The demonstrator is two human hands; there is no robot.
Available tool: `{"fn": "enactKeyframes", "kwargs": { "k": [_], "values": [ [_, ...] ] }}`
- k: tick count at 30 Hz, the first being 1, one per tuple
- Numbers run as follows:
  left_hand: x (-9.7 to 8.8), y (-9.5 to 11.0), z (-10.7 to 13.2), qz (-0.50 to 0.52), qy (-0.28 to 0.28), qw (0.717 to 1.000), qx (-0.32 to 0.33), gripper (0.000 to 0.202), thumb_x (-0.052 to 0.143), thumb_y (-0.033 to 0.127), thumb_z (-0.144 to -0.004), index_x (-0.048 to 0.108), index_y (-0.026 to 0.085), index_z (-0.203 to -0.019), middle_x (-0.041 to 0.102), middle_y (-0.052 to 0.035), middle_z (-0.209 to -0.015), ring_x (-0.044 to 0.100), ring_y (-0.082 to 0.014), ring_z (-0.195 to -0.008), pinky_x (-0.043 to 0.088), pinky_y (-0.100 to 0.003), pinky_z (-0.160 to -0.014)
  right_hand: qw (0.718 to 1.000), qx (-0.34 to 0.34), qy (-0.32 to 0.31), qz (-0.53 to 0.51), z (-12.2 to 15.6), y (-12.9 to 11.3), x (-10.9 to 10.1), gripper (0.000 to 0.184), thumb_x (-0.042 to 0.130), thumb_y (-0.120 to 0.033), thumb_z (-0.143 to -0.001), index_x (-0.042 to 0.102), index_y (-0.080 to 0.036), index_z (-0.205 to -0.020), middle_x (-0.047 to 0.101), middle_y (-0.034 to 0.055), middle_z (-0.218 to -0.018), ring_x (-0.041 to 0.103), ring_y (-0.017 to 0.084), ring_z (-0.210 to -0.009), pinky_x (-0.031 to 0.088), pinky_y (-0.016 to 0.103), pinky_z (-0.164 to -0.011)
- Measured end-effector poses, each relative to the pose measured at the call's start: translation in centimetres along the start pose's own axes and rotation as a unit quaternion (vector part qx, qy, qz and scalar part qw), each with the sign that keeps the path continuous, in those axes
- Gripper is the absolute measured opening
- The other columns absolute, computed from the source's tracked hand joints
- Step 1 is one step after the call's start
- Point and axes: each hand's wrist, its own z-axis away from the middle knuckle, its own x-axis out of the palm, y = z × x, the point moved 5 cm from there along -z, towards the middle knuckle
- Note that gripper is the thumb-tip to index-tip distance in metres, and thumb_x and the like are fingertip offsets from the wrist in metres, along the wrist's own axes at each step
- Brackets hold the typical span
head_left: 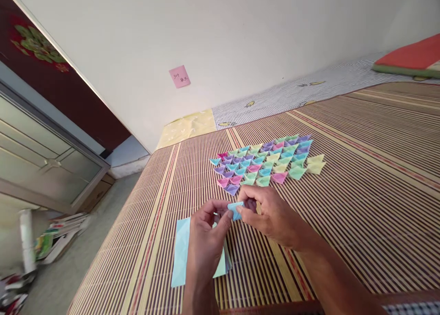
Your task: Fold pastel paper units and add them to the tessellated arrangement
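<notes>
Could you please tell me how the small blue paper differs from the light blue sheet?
The small blue paper is held between the left hand and right hand, while the light blue sheet lies on the striped mat. The small blue paper looks folded and compact; the light blue sheet shows a larger surface. Both are blue.

White wall (261,40); grey floor (101,214); glass-paned door (68,179).

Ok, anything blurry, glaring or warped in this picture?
In the head view, light is soft on the wall, without harsh glare; in the head view, the paneled door leans, looking stretched; in the head view, floor clutter looks smeared, the pinched blue paper clearer.
</notes>
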Motion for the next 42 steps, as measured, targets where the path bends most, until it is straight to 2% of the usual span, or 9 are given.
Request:
{"fn": "enactKeyframes", "kwargs": {
  "k": [6,10,14,18,23,29,32,35,42],
  "values": [
    [0.4,-0.4,-0.1,0.075,0.028,0.997,-0.006,0.018,0.084,0.032,-0.078,0.076,0.016,-0.080,0.069,-0.0026,-0.069,0.061,-0.0126,-0.064,0.049,-0.022,-0.062,1.000,-0.014,0.015,-0.016,-0.1,-0.3,0.2,0.013,0.062,-0.020,-0.085,0.058,-0.020,-0.072,0.050,-0.0044,-0.065,0.046,0.012,-0.062,0.038,0.025,-0.056],
    [-0.2,-0.9,-0.5,0.213,0.116,0.970,0.003,0.023,0.088,0.033,-0.073,0.073,0.016,-0.078,0.070,-0.0013,-0.072,0.064,-0.0119,-0.067,0.054,-0.023,-0.070,0.997,0.003,0.040,-0.067,-0.2,-0.2,1.1,0.008,0.070,-0.027,-0.085,0.065,-0.020,-0.083,0.059,-0.0026,-0.071,0.053,0.014,-0.065,0.044,0.026,-0.058],
    [0.3,-0.9,-0.5,0.272,0.106,0.956,-0.004,0.024,0.090,0.030,-0.070,0.070,0.016,-0.075,0.068,-0.0009,-0.074,0.064,-0.0113,-0.068,0.055,-0.022,-0.071,0.988,0.001,0.085,-0.125,-0.2,-0.2,2.0,0.011,0.065,-0.030,-0.091,0.065,-0.020,-0.085,0.066,0.0001,-0.075,0.060,0.015,-0.067,0.050,0.027,-0.061],
    [0.6,-0.7,-0.3,0.267,0.090,0.959,0.013,0.023,0.088,0.031,-0.073,0.070,0.017,-0.077,0.067,-0.0008,-0.074,0.064,-0.0127,-0.071,0.054,-0.023,-0.072,0.979,-0.003,0.088,-0.182,-0.2,-0.6,2.5,0.012,0.066,-0.032,-0.092,0.068,-0.020,-0.094,0.068,0.0001,-0.078,0.064,0.015,-0.067,0.055,0.026,-0.062],
    [0.6,-0.6,-0.1,0.211,0.088,0.973,0.042,0.023,0.085,0.033,-0.078,0.068,0.018,-0.084,0.070,-0.0012,-0.080,0.066,-0.0131,-0.074,0.055,-0.024,-0.073,0.981,-0.043,0.135,-0.134,0.0,-1.2,2.0,0.017,0.061,-0.029,-0.097,0.067,-0.020,-0.084,0.059,-0.0025,-0.068,0.053,0.011,-0.054,0.045,0.023,-0.049],
    [0.2,1.1,0.7,0.075,0.085,0.992,0.064,0.034,0.078,0.036,-0.087,0.071,0.024,-0.118,0.073,-0.0010,-0.080,0.070,-0.0158,-0.077,0.059,-0.028,-0.077,0.956,-0.190,0.218,0.046,0.6,-2.2,1.1,0.019,0.056,-0.013,-0.098,0.071,-0.024,-0.096,0.068,0.0047,-0.093,0.067,0.021,-0.095,0.057,0.034,-0.081],
    [0.1,1.4,0.9,0.071,0.085,0.992,0.068,0.025,0.077,0.038,-0.086,0.078,0.023,-0.106,0.077,-0.0044,-0.085,0.073,-0.0190,-0.080,0.062,-0.033,-0.081,0.947,-0.216,0.228,0.060,0.8,-2.3,1.0,0.025,0.055,-0.009,-0.097,0.072,-0.027,-0.101,0.068,0.0044,-0.096,0.068,0.021,-0.096,0.058,0.034,-0.082],
    [-0.3,1.1,0.9,0.061,0.116,0.989,0.071,0.019,0.080,0.038,-0.083,0.081,0.022,-0.092,0.079,-0.0056,-0.086,0.075,-0.0199,-0.081,0.062,-0.031,-0.078,0.948,-0.211,0.232,0.050,1.0,-2.2,1.0,0.026,0.055,-0.009,-0.097,0.073,-0.028,-0.098,0.066,0.0044,-0.101,0.068,0.020,-0.098,0.058,0.034,-0.085],
    [-0.7,0.4,0.7,0.099,0.144,0.982,0.069,0.019,0.084,0.036,-0.080,0.080,0.020,-0.091,0.080,-0.0055,-0.084,0.077,-0.0199,-0.080,0.063,-0.027,-0.074,0.962,-0.167,0.216,-0.006,0.7,-1.9,1.4,0.015,0.065,-0.014,-0.094,0.072,-0.026,-0.098,0.067,0.0033,-0.100,0.067,0.021,-0.101,0.056,0.036,-0.090]
  ]
}}
